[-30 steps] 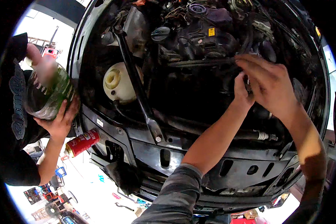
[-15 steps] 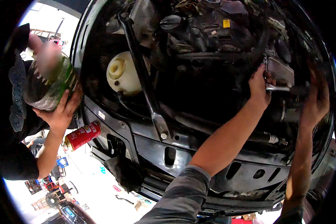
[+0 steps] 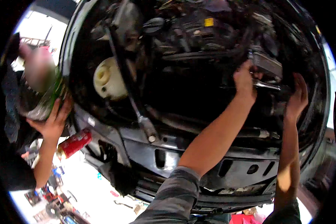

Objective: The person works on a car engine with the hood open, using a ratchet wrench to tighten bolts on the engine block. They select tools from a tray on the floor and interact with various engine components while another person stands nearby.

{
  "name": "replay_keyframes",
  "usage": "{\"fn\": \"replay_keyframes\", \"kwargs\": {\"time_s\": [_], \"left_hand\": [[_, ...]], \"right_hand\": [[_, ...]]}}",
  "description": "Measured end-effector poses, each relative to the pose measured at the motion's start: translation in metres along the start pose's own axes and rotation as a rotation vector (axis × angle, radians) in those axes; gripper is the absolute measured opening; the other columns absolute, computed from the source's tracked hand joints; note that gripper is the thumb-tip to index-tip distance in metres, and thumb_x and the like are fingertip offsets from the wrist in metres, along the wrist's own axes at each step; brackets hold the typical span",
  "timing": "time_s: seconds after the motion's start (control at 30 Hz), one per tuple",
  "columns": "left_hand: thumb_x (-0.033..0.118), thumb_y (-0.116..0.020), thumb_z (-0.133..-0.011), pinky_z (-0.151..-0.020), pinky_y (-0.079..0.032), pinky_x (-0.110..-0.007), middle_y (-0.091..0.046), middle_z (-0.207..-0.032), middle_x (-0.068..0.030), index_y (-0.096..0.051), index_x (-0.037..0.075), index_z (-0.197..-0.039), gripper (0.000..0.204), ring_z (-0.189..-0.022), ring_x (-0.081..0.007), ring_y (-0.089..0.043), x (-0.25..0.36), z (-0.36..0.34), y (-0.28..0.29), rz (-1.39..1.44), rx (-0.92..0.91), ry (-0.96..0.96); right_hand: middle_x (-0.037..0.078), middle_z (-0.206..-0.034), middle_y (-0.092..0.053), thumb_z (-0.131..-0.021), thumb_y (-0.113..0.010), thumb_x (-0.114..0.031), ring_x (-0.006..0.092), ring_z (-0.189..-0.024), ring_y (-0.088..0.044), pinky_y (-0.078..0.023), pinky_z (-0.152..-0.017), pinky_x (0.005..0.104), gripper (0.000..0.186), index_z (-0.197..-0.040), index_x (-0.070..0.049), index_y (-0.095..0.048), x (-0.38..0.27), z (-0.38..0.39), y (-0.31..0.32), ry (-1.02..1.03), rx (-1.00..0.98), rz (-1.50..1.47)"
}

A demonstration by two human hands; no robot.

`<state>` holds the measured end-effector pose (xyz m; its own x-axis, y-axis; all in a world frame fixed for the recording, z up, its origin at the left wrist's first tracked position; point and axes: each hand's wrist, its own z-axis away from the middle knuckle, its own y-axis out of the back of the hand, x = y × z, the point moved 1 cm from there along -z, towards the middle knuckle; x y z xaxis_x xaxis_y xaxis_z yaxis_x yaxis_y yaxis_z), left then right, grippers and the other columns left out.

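Observation:
Over the right side of a car's open engine bay, my left hand (image 3: 245, 80) is closed on a silver ratchet (image 3: 266, 85) with an upright extension; its head is partly hidden behind my fingers. My right hand (image 3: 298, 95) is just right of the ratchet's handle end, fingers loosely extended and apart from it, blurred. A finned metal part (image 3: 268, 65) lies just behind the ratchet.
At left, another person's hand (image 3: 52, 125) supports a clear plastic-wrapped green-and-dark object (image 3: 39, 104). Nearby are a white reservoir (image 3: 102, 89), a black brace (image 3: 138, 112) crossing the bay and a red spray can (image 3: 74, 145) on the front edge.
My hands have separated: the left holds the ratchet, now visible, while the right has moved rightward and down from above it to beside the handle's end. The view has shifted slightly.

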<state>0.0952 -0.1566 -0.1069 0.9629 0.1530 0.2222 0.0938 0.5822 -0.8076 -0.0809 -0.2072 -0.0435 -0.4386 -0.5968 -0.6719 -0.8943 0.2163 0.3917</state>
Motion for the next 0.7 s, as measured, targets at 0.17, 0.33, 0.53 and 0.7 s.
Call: {"fn": "replay_keyframes", "kwargs": {"time_s": [0.17, 0.33, 0.53, 0.7], "left_hand": [[0.028, -0.043, -0.091, -0.056, -0.05, -0.03, -0.055, -0.074, -0.0067, -0.055, 0.005, -0.087, 0.026, -0.056, -0.0167, -0.05, 0.003, -0.018, 0.005, 0.334, -0.174, 0.192], [0.023, -0.044, -0.091, -0.054, -0.049, -0.028, -0.054, -0.073, -0.0088, -0.051, 0.002, -0.086, 0.023, -0.056, -0.0151, -0.049, 0.018, -0.006, 0.002, 0.143, -0.028, 0.138], [0.018, -0.047, -0.089, -0.075, -0.054, -0.036, -0.055, -0.074, -0.011, -0.05, 0.0, -0.086, 0.019, -0.058, -0.0176, -0.05, 0.022, 0.014, -0.01, 0.157, -0.031, 0.068], [0.016, -0.042, -0.096, -0.08, -0.057, -0.042, -0.055, -0.076, -0.0078, -0.053, 0.001, -0.092, 0.019, -0.065, -0.0185, -0.057, 0.002, 0.029, -0.014, 0.232, -0.082, 0.077]], "right_hand": [[0.012, -0.11, -0.068, -0.084, -0.052, 0.0, 0.0234, -0.102, -0.065, -0.05, -0.093, 0.0348, 0.028, -0.106, -0.002, -0.068, -0.147, -0.025, -0.058, 0.464, -0.387, 0.072], [0.013, -0.102, -0.07, -0.078, -0.054, -0.002, 0.0332, -0.096, -0.068, -0.051, -0.094, 0.0416, 0.025, -0.098, -0.004, -0.069, -0.117, -0.061, -0.044, 0.746, -0.303, 0.074], [0.014, -0.109, -0.069, -0.082, -0.041, -0.001, 0.0291, -0.118, -0.06, -0.04, -0.104, 0.0469, 0.033, -0.103, -0.002, -0.067, -0.058, -0.029, -0.019, 0.368, 0.092, 0.14], [0.016, -0.1, -0.067, -0.079, -0.044, 0.003, 0.0325, -0.095, -0.066, -0.052, -0.085, 0.037, 0.031, -0.101, -0.002, -0.065, -0.055, -0.028, -0.01, 0.143, -0.009, 0.189]]}}
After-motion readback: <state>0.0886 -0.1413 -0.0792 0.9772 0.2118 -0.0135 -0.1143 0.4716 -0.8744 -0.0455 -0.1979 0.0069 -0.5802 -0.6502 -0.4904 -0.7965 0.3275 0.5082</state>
